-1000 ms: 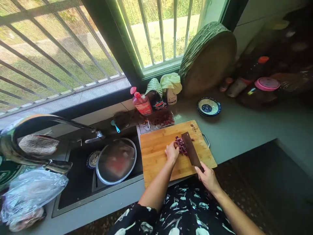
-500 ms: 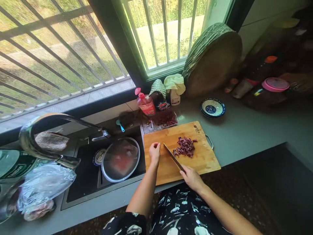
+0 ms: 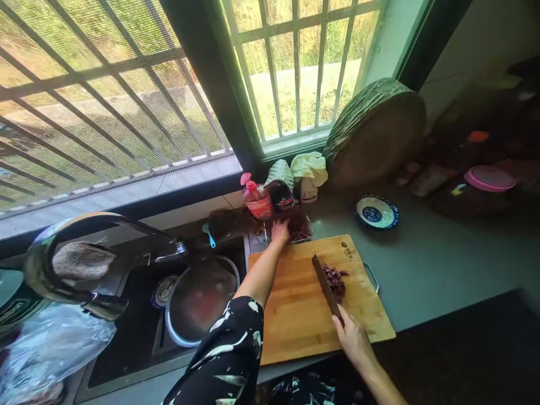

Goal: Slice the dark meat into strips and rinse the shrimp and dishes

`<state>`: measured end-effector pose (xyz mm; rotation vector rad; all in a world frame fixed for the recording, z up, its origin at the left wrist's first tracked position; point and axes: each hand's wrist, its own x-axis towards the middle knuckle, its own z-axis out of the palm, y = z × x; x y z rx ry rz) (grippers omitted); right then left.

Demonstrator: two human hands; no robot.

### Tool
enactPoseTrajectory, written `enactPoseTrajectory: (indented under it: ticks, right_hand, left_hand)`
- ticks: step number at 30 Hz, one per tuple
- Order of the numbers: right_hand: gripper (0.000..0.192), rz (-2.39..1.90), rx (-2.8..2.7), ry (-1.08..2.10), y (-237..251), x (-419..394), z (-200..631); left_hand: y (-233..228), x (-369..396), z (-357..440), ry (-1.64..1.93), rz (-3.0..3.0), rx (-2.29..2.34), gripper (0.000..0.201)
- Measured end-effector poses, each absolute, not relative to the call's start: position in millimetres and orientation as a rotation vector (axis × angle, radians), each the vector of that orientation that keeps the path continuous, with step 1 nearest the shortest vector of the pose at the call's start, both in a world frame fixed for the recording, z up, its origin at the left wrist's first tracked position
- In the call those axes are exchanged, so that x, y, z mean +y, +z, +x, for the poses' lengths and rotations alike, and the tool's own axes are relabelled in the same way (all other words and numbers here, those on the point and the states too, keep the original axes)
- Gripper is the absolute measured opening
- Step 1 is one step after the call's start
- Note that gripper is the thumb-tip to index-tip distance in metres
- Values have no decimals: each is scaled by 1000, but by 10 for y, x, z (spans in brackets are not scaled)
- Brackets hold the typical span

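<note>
Over the board (image 3: 291, 315), the cleaver (image 3: 326, 286) points away, slanting left.

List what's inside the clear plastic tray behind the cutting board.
Dark red pieces show in the clear plastic tray beside the left hand, which covers whatever lies beneath it.

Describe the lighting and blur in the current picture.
Head view: glare nearly washes out the pale ground beyond the window bars; head view, far right: the pink-lidded jar sits in deep shadow, looking soft; head view, centre: the cutting board is well lit, while the left hand reaches into a dim tray.
</note>
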<state>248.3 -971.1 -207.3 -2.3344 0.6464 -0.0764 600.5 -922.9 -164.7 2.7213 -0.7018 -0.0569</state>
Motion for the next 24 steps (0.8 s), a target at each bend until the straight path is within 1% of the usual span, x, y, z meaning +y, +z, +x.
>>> enactPoseTrajectory:
  ticks: [2,5,12,14,16,18,21,24]
  right_hand:
    - [42,-2316,650,-81,-2078,-9705,2479]
    - [42,-2301,641,-92,-2067,-9725,2476]
    - [43,-2273,632,-2,-2065,-9804,2473]
    - [43,-2274,628,12,-2065,-9814,2478]
    - [42,-2279,628,9,-2057,-9819,2484]
    - [41,-2285,619,-5,-2044,-9821,2491]
    - [40,-2298,611,-1,-2020,-9821,2497]
    - [38,-2311,606,3,-1993,-9822,2501]
  left_hand:
    - [-1653,-9305,6131,-184,2768,-745,47]
    - [-1672,-9304,6248,-335,2778,-700,39]
    - [-1633,-8947,6259,-245,2694,-556,20]
    - [-1618,-8862,6229,-236,2540,-457,14]
    - [-1608,-8804,6187,-304,2264,-315,11]
    - [-1593,-8754,6128,-425,1922,-191,17]
    - [-1552,-8657,5983,-569,1482,-84,30]
    - [-1526,-8529,5692,-661,1300,-53,39]
